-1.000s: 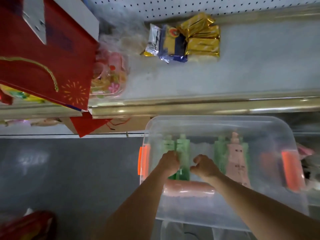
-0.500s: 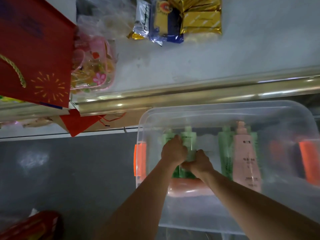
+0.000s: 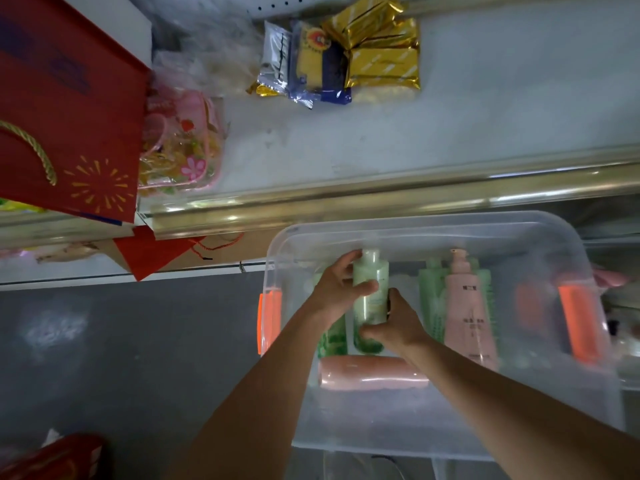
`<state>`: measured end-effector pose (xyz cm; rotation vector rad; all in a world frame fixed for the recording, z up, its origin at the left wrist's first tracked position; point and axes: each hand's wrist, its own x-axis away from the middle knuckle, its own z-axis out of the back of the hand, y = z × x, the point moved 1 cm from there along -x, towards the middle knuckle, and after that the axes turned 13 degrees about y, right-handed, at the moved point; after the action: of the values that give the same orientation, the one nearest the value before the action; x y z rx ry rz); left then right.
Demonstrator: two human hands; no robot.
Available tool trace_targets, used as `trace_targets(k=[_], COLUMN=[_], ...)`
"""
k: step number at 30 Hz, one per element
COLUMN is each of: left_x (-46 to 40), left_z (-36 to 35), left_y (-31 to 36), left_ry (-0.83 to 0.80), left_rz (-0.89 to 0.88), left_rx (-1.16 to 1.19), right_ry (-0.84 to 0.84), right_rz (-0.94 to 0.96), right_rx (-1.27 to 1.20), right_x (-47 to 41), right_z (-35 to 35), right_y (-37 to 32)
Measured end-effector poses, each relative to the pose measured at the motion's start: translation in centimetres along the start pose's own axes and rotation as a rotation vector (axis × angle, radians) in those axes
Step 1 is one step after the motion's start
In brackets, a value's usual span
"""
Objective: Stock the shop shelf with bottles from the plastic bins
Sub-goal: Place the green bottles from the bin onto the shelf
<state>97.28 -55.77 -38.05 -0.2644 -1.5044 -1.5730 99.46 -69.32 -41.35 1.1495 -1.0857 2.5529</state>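
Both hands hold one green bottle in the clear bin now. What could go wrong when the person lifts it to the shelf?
1. The green bottle could brush the bin's far wall or the shelf's metal rail and slip from the left hand or right hand.
2. The pink pump bottle leans on green bottles nearby and might topple if the bin shakes.

- A pale grey shelf board ran across the top, with white pegboard behind it.
- A shiny gold rail edged its front and caught bright highlights.
- The floor below was dark grey, with a dull patch of reflected light at left.
- A lower ledge showed beneath the rail at left.
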Motion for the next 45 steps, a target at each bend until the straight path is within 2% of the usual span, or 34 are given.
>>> trace_targets(k=[4, 10, 16, 28, 36, 45], left_x=[1.6, 5.6, 11.1, 21.2, 28.8, 35.5], left_z=[1.2, 2.8, 5.3, 9.5, 12.1, 13.9], left_y=[2.3, 6.5, 12.0, 25.4, 33.1, 40.7], left_ry=[-0.031, 0.056, 0.18, 0.204, 0.227, 0.358], left_rz=[-0.105, -0.187, -0.282, -0.628, -0.838, -1.102], left_rx=[-0.013, 0.055, 0.128, 0.111, 0.075, 0.003], right_ry=[-0.057, -0.161, -0.25, -0.098, -0.031, 0.053], right_rz=[0.067, 0.141, 0.264, 0.634, 0.845, 1.003], right_rx=[-0.033, -0.05, 0.035, 0.057, -0.032, -0.157], right_x=[1.4, 4.5, 8.5, 17.5, 23.5, 28.0], right_z=[2.2, 5.2, 8.9, 18.1, 23.1, 27.4], right_y=[-1.3, -4.4, -9.4, -20.8, -26.7, -33.3])
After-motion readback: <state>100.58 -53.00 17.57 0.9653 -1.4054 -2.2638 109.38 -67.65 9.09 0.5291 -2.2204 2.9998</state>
